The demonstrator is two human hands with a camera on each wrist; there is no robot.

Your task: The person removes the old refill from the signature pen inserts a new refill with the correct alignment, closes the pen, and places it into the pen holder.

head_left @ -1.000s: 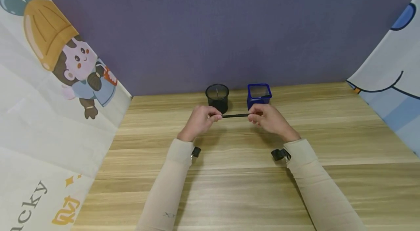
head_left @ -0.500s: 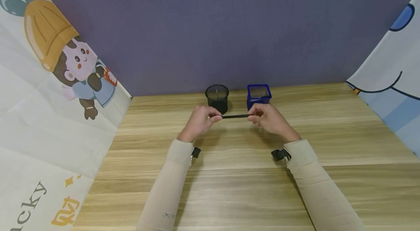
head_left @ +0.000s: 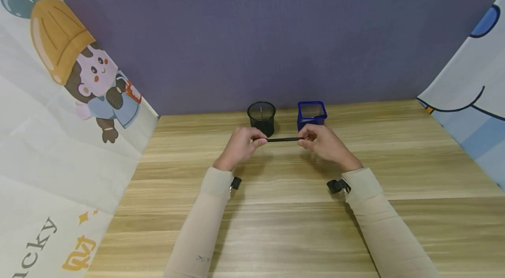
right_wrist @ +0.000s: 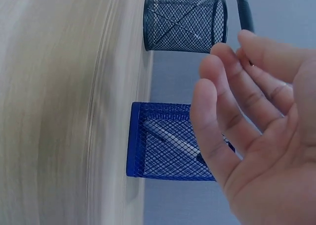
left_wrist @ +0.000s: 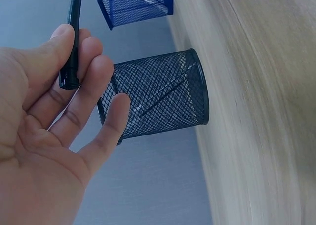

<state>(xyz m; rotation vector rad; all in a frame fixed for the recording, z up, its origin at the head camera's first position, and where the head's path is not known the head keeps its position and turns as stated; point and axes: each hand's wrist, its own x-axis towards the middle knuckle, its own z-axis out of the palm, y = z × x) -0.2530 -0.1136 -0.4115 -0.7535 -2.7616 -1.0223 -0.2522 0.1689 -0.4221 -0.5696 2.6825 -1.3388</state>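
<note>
A slim black pen (head_left: 282,139) is held level between the two hands, in front of two mesh pen holders. My left hand (head_left: 240,144) pinches its left end between thumb and fingertips. At its right end, thumb and fingers of my right hand (head_left: 325,144) do the same. In the left wrist view, the pen's blunt end (left_wrist: 69,79) pokes out below the thumb. Behind the left hand stands a round black mesh pen holder (left_wrist: 158,96) with a thin stick-like item inside. A square blue mesh pen holder (right_wrist: 168,160), behind the right hand, contains a pen (right_wrist: 177,143).
The wood-grain table (head_left: 276,234) runs back to a grey-blue panel (head_left: 276,32) just behind both holders. Printed white cloths stand at the left (head_left: 47,146) and right (head_left: 477,94) sides. Both wrists carry small black devices (head_left: 336,186).
</note>
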